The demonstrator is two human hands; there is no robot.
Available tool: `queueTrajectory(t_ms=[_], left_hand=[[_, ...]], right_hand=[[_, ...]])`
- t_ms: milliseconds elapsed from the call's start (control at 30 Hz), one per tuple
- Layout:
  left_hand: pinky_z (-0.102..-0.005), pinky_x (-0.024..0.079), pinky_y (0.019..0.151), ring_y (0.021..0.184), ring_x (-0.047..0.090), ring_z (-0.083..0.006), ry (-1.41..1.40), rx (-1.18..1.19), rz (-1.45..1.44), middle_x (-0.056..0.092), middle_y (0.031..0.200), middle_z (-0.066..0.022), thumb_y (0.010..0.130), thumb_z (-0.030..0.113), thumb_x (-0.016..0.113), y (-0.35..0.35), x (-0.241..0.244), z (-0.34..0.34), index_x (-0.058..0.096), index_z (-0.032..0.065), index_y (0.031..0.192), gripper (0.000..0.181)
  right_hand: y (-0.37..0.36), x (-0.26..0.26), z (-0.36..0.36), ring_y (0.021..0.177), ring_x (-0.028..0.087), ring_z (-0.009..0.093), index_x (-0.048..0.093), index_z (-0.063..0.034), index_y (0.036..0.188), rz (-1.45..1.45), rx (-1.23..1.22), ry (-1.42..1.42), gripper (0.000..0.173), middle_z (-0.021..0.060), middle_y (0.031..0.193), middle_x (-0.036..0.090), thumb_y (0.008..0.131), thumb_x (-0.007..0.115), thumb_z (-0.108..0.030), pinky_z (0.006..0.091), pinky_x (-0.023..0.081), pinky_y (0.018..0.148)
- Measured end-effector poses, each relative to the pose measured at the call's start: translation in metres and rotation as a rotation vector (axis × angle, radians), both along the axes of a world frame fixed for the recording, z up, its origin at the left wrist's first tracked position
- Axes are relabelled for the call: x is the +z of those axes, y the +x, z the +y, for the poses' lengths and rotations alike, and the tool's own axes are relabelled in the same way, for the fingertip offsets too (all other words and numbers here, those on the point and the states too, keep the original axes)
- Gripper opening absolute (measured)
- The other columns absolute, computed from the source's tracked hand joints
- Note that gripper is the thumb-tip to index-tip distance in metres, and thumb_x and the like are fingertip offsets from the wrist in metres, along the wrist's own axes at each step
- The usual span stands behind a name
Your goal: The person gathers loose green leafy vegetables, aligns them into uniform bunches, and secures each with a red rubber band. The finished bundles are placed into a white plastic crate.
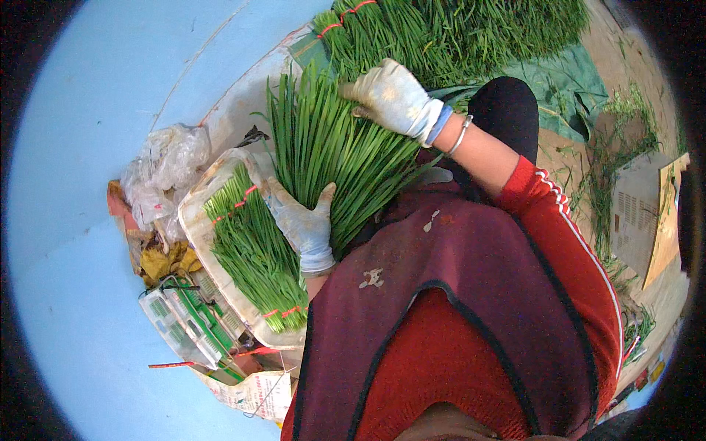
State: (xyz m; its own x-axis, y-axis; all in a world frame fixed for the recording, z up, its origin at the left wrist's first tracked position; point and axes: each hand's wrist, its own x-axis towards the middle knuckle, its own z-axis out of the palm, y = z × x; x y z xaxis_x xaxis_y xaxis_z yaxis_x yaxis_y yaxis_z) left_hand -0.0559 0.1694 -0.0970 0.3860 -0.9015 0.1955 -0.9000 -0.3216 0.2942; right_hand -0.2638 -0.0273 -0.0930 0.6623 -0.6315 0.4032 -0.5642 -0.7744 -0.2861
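Observation:
A loose spread of Chinese chives [325, 149] lies fanned out in front of my lap, its leaf tips towards the top. At its lower left edge, my left hand [300, 220] in a soiled white-blue glove rests against the leaves, thumb and fingers apart. My right hand [391, 102], gloved too, is above the upper right of the spread with its fingers curled. Blur at those fingertips hides whether they pinch a leaf. Beside my left hand, a whitish plastic crate [193, 231] holds chive bundles [253, 259] tied with red bands.
More chives [441, 38], some banded red, lie on a green sheet [557, 82] at the top. Crumpled clear plastic bags [165, 171] and a box of green-and-white packages [193, 320] sit by the blue wall [83, 220]. A cardboard-edged box [642, 209] stands right amid leaf scraps.

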Motion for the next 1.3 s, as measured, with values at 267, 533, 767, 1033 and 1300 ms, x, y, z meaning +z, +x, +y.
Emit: queueTrajectory(t_ms=[267, 533, 767, 1033, 1300], left_hand=[[-0.0481, 0.038, 0.106, 0.127, 0.046, -0.0464, -0.026, 0.018, -0.040, 0.044, 0.140, -0.0337, 0.068, 0.048, 0.084, 0.001, -0.002, 0.002, 0.033, -0.0110, 0.143, 0.108], [-0.0469, 0.026, 0.116, 0.141, 0.028, -0.0436, 0.061, 0.069, 0.042, 0.029, 0.150, -0.0325, 0.067, 0.055, 0.082, -0.002, 0.002, 0.002, 0.029, -0.0103, 0.145, 0.115], [-0.0479, 0.035, 0.108, 0.131, 0.041, -0.0460, -0.013, -0.010, -0.060, 0.037, 0.146, -0.0321, 0.066, 0.050, 0.085, -0.006, 0.005, -0.004, 0.032, -0.0091, 0.144, 0.112], [-0.0479, 0.036, 0.108, 0.133, 0.040, -0.0460, 0.025, 0.036, -0.062, 0.038, 0.146, -0.0318, 0.066, 0.049, 0.085, -0.005, 0.005, 0.001, 0.030, -0.0088, 0.145, 0.112], [-0.0469, 0.029, 0.114, 0.138, 0.032, -0.0445, 0.066, 0.052, -0.013, 0.037, 0.146, -0.0317, 0.064, 0.053, 0.084, -0.003, 0.000, -0.001, 0.029, -0.0103, 0.145, 0.117]], right_hand=[[0.001, -0.049, -0.022, 0.068, 0.062, 0.015, 0.074, -0.0107, 0.092, -0.824, -0.123, 0.908, 0.011, 0.0048, 0.087, 0.074, 0.084, 0.066, -0.011, 0.0297, 0.051, 0.066], [-0.007, -0.013, -0.022, 0.066, 0.062, 0.027, 0.060, -0.0133, 0.130, -0.301, 0.010, 0.228, 0.057, 0.0105, 0.074, 0.064, 0.077, 0.077, -0.019, 0.0364, 0.050, 0.063], [0.016, -0.060, -0.030, 0.068, 0.061, 0.019, 0.073, -0.0082, 0.092, -0.532, -0.022, 0.516, 0.013, 0.0054, 0.086, 0.072, 0.086, 0.066, -0.017, 0.0332, 0.049, 0.069], [0.022, 0.013, -0.027, 0.080, 0.067, 0.027, 0.066, -0.0227, 0.123, -0.542, 0.102, 0.506, 0.039, 0.0123, 0.102, 0.071, 0.085, 0.071, -0.026, 0.0375, 0.053, 0.070], [0.063, -0.010, -0.030, 0.067, 0.064, 0.025, 0.072, -0.0124, 0.094, -0.050, 0.213, -0.077, 0.017, 0.0035, 0.075, 0.066, 0.081, 0.064, -0.020, 0.0387, 0.048, 0.065]])
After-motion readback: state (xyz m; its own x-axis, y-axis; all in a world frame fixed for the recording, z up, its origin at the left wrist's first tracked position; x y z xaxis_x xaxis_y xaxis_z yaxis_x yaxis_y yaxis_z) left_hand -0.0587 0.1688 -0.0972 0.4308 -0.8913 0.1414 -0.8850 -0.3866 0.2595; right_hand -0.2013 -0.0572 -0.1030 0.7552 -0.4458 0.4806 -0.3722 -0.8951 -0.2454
